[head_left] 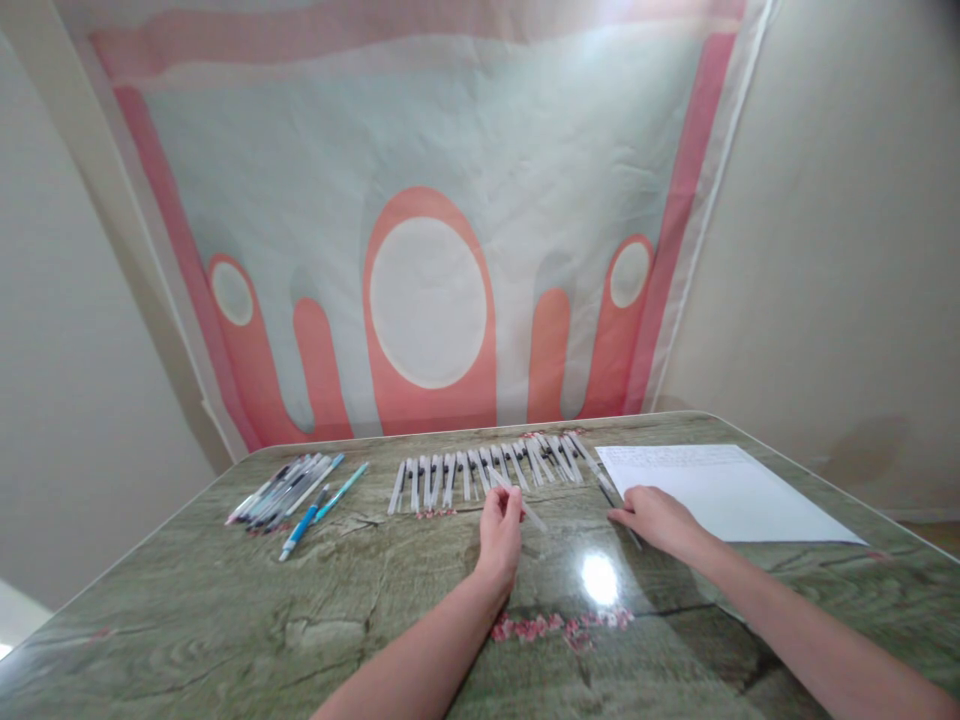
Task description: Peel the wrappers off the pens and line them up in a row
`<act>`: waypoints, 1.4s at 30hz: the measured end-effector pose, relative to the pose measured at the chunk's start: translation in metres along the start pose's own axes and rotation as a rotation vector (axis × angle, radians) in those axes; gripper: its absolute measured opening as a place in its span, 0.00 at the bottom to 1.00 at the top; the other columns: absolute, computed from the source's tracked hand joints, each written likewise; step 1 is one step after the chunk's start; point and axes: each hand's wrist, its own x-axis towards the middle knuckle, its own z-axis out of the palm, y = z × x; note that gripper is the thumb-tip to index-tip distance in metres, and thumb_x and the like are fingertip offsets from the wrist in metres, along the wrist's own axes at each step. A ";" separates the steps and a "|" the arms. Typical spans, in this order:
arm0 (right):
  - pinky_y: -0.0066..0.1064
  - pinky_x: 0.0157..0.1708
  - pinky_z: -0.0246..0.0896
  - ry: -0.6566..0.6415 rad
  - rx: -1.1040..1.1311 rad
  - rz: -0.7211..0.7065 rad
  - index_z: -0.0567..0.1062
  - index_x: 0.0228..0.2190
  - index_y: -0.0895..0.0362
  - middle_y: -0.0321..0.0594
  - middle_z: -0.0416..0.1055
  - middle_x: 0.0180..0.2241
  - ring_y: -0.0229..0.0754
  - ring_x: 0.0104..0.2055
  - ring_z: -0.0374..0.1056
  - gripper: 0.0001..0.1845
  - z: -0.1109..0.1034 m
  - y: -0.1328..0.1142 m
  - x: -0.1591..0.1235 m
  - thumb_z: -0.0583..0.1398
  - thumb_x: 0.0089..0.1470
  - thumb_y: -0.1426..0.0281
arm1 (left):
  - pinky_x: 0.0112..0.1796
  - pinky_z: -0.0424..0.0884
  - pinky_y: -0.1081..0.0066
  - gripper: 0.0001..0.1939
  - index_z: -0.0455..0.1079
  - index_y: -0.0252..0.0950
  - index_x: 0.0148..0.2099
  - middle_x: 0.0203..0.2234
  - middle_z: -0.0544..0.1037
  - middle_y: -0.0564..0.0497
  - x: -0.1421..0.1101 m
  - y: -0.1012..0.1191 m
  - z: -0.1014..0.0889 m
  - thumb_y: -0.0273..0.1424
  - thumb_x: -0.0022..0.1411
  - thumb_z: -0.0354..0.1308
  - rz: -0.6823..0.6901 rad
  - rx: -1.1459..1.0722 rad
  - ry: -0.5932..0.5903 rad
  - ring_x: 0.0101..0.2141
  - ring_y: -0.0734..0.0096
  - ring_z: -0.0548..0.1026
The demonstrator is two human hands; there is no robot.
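Head view: left hand (pixel 501 525) pinches 1 clear tube (pixel 535 515), right hand (pixel 660 518) pinches 1 dark stick (pixel 634 539) beside the paper's (pixel 735 495) edge, tabletop (pixel 559 565) between.

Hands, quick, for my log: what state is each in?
Left hand: closed on a translucent tube.
Right hand: fingers at a dark rod; grip unclear.

head view | from wearer's head, 6 o'clock side | faces 12 o'clock, forward and down | near over tabletop (pixel 247 620), farther from patterned hanging (pixel 322 190) at 12 o'clock
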 end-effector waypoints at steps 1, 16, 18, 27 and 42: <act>0.27 0.21 0.43 0.013 0.017 0.005 0.70 0.17 0.57 0.43 0.71 0.20 0.41 0.24 0.66 0.18 0.000 0.001 0.001 0.56 0.45 0.56 | 0.28 0.61 0.77 0.17 0.61 0.34 0.33 0.21 0.63 0.55 0.000 0.001 0.001 0.44 0.54 0.48 0.006 0.001 -0.037 0.23 0.80 0.62; 0.26 0.26 0.53 0.186 0.411 -0.142 0.72 0.22 0.58 0.36 0.69 0.22 0.37 0.25 0.63 0.12 -0.002 0.021 0.020 0.54 0.45 0.62 | 0.25 0.58 0.77 0.19 0.58 0.33 0.44 0.20 0.68 0.55 0.003 0.000 0.038 0.33 0.49 0.55 -0.002 0.446 -0.487 0.22 0.77 0.66; 0.26 0.29 0.55 0.134 0.403 -0.217 0.73 0.25 0.57 0.37 0.70 0.25 0.38 0.28 0.64 0.11 0.001 0.018 0.019 0.55 0.46 0.63 | 0.25 0.59 0.76 0.19 0.59 0.33 0.44 0.20 0.69 0.55 0.008 0.001 0.052 0.32 0.48 0.55 -0.004 0.513 -0.500 0.22 0.75 0.67; 0.27 0.31 0.55 0.120 0.226 -0.297 0.73 0.28 0.54 0.38 0.68 0.30 0.38 0.32 0.64 0.10 0.010 -0.008 0.010 0.55 0.48 0.64 | 0.29 0.62 0.73 0.20 0.60 0.33 0.44 0.22 0.72 0.51 0.022 -0.002 0.075 0.33 0.48 0.55 0.023 0.583 -0.418 0.25 0.71 0.69; 0.25 0.30 0.54 0.216 0.332 0.013 0.73 0.28 0.56 0.38 0.72 0.27 0.38 0.29 0.65 0.12 0.018 0.021 0.023 0.53 0.49 0.64 | 0.37 0.62 0.66 0.24 0.60 0.34 0.45 0.36 0.72 0.39 0.023 0.004 0.115 0.40 0.47 0.56 -0.026 0.895 -0.398 0.38 0.58 0.70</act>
